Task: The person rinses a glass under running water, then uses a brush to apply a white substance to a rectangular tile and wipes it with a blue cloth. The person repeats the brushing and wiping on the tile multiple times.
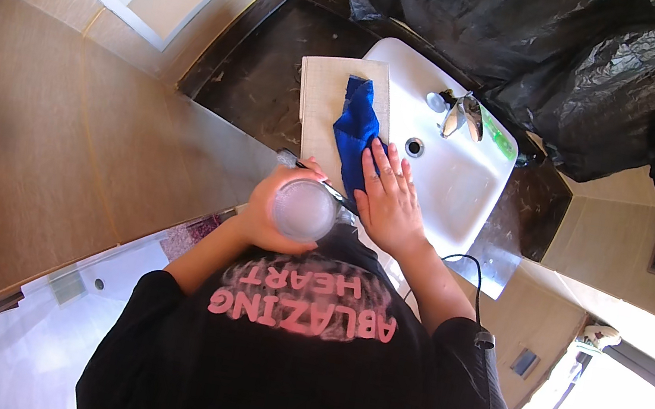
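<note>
My left hand point(263, 209) is closed round a pale, translucent round cup point(304, 210), held close in front of my shirt. A slim dark stick point(331, 191) with a pale end slants past the cup by my left fingers; whether they grip it too, I cannot tell. My right hand point(390, 204) lies flat with fingers stretched, its fingertips against the lower edge of a crumpled blue cloth point(356, 126). Under the cloth is a flat, pale beige board point(320, 98), which overlaps the left side of the white sink point(456, 194).
A metal faucet point(466, 117) rises at the sink's far side, near a green-and-white tube point(499, 137). Dark countertop point(269, 63) surrounds the basin. Black plastic sheeting point(531, 43) hangs behind it. A black cable point(477, 288) runs beside my right forearm.
</note>
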A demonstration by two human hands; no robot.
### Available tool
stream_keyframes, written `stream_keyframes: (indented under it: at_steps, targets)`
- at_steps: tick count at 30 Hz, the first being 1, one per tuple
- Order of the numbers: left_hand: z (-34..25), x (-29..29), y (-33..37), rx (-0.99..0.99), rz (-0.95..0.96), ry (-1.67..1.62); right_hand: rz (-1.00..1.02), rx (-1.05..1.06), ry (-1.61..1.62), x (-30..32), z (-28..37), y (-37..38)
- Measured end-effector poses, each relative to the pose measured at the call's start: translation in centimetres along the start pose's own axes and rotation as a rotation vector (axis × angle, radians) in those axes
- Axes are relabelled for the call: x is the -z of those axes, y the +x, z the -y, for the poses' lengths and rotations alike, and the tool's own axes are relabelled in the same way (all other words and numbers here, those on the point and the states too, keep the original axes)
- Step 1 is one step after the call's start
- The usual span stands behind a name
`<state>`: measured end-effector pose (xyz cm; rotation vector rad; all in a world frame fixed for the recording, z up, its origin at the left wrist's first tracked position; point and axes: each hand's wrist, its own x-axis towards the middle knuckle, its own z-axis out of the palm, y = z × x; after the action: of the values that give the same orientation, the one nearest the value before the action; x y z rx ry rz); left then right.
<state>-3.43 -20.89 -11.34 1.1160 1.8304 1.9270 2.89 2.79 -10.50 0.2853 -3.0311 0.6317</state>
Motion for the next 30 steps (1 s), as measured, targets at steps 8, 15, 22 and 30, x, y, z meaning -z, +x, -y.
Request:
stream_keyframes:
  at_steps: [8, 15, 22, 30]
  targets:
    - [-2.0, 3.8, -3.0, -0.011, -0.092, -0.093, 0.015, 0.087, -0.106, -0.7, 3.7, 3.0]
    - [-2.2, 5.1, -5.1, -0.01, -0.099, -0.005, 0.015, 0.161, -0.128, -1.9, 6.0, 4.6]
    - [-2.4, 4.9, -5.6, -0.006, -0.067, 0.044, -0.089, 0.493, -0.071, -3.5, 6.4, 4.6]
    - [-2.3, 4.6, -4.4, -0.07, -0.082, -0.002, -0.45, -0.377, 0.775, 0.7, 5.5, 1.6]
